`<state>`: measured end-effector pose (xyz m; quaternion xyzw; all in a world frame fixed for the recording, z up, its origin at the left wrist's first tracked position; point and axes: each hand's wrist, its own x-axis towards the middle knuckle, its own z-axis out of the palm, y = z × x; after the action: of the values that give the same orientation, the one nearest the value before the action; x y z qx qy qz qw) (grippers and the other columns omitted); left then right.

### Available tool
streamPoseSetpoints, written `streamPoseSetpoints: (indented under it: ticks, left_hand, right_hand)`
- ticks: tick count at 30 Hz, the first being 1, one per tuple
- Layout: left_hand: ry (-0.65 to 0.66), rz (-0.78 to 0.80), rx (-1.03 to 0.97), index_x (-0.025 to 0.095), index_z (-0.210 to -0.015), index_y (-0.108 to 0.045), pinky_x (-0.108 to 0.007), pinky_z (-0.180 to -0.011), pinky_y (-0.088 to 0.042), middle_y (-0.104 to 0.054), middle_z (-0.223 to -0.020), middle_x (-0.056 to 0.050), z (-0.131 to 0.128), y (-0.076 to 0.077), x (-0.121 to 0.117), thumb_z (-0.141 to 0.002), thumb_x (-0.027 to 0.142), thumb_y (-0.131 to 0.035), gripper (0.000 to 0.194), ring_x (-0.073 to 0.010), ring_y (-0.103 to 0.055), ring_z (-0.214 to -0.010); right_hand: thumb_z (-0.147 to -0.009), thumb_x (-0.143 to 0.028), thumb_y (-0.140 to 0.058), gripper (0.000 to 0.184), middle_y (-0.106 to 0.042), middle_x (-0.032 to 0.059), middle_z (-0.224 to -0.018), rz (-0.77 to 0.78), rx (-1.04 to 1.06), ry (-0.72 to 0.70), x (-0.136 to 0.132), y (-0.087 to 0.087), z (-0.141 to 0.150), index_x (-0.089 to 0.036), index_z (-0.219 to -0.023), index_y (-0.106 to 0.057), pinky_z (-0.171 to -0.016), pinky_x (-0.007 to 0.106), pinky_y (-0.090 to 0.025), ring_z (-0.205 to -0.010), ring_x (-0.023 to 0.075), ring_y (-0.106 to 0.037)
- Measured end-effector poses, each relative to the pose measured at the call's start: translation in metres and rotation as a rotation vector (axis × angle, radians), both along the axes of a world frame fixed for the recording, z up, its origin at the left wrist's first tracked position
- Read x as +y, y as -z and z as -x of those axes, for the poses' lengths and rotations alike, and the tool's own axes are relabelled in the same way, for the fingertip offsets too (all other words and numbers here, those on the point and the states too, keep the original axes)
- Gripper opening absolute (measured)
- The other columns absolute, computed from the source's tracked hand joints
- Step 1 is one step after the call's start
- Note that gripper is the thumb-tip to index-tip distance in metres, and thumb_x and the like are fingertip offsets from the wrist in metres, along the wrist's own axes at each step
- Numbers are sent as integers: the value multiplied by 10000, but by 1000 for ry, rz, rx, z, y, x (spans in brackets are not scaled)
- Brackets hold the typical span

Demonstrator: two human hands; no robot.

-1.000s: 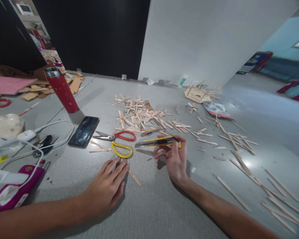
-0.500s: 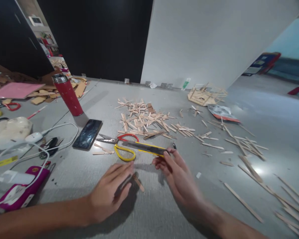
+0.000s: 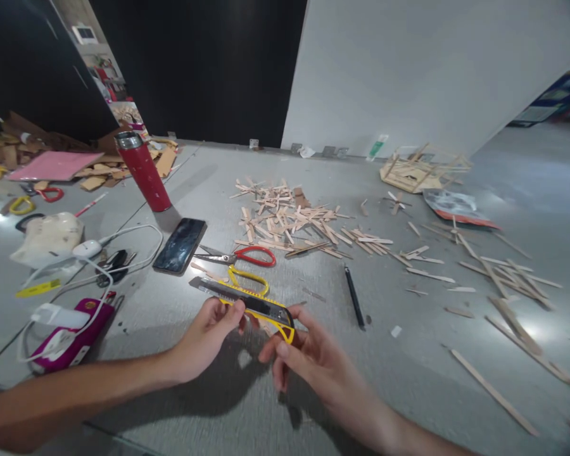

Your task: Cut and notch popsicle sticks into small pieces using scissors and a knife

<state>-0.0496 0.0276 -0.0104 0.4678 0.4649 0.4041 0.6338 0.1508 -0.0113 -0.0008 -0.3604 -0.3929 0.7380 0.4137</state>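
While my left hand (image 3: 206, 340) pinches the yellow utility knife (image 3: 261, 305) mid-body, thumb on top, my right hand (image 3: 317, 356) curls, partly open, about its right end; whether it grips, I can't tell. The knife is over the near-middle table (image 3: 399, 380), tip leftward, just nearer than the scissors (image 3: 230, 258). If my left thumb slipped, the knife could swivel and nick me.

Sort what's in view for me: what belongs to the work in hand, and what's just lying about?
Work in hand:
Cutter, in the left hand's grip, right hand at its back end
Sticks and scissors, probably

Apparently lying about:
Bottle
Phone
Keys
Pink sheet
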Motion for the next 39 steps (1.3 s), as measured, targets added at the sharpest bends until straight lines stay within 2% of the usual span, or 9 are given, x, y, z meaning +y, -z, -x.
streamPoseSetpoints:
  ticks: [7, 11, 14, 19, 22, 26, 32, 36, 39]
  left_hand:
    - [-17, -21, 116, 189, -735, -574, -273, -666, -454, -683, -721, -24, 4, -4, 0, -737, 833, -711, 658, -171, -614, -717]
    - [25, -40, 121, 189, -743, -607, -282, -696, -496, -696, -740, -31, 3, -14, -1, -723, 836, -717, 656, -186, -644, -745]
    - [28, -30, 137, 195, -748, -607, -298, -709, -527, -703, -743, -33, 1, -19, -2, -715, 828, -729, 646, -196, -658, -740]
    - [68, -44, 110, 173, -857, -661, -316, -786, -562, -740, -874, -71, -1, -14, -2, -779, 762, -733, 598, -214, -689, -826]
    - [113, -84, 59, 159, -1001, -701, -331, -869, -562, -753, -1024, -105, -2, -10, -3, -839, 691, -728, 557, -229, -703, -926]
    - [126, -117, 116, 148, -972, -718, -323, -790, -556, -753, -889, -94, -1, -5, -5, -901, 648, -680, 506, -231, -698, -844]
    - [76, -121, 225, 161, -787, -693, -306, -698, -529, -728, -753, -69, 2, -8, -5, -889, 639, -689, 488, -215, -666, -726]
    - [134, -95, 166, 152, -848, -700, -306, -713, -536, -734, -789, -76, 3, -13, -1, -874, 658, -699, 506, -218, -672, -755]
    - [177, -112, 115, 137, -955, -713, -307, -746, -535, -729, -848, -82, 4, -12, 2, -898, 652, -678, 519, -217, -665, -800]
  right_hand:
    - [-758, -664, -825, 635, -690, -49, -728, 55, -112, 14, 0, -7, 2, -261, -1065, -442, -537, 229, -424, -522, 88, -565]
    - [-758, -675, -813, 631, -676, -54, -733, 57, -135, -10, 2, -6, 2, -259, -1050, -438, -519, 225, -427, -510, 82, -558]
    - [-791, -649, -789, 625, -668, -47, -771, 47, -183, -24, 2, -1, 1, -255, -1140, -451, -492, 232, -436, -485, 80, -531]
    - [-909, -424, -702, 448, -680, -8, -830, -216, -465, 15, 1, 5, 1, -222, -1270, -532, -515, 231, -441, -552, 95, -532]
    - [-941, -358, -644, 349, -664, -7, -724, -352, -657, -14, 2, 6, 0, -186, -1244, -614, -523, 241, -434, -568, 127, -564]
    - [-981, -310, -563, 375, -641, -2, -678, -387, -784, -117, 5, 3, -7, -154, -1318, -618, -535, 266, -453, -537, 140, -552]
    - [-1016, -461, -575, 486, -620, -21, -699, -217, -533, -256, 12, 2, -14, -165, -1400, -550, -514, 240, -504, -550, 126, -591]
    - [-1000, -601, -555, 540, -640, 13, -785, -156, -380, -239, 18, 4, -17, -153, -1277, -672, -470, 217, -496, -538, 99, -595]
    - [-990, -617, -569, 548, -681, 36, -853, -147, -310, -278, 21, 3, -19, -156, -1265, -682, -557, 250, -564, -611, 117, -664]
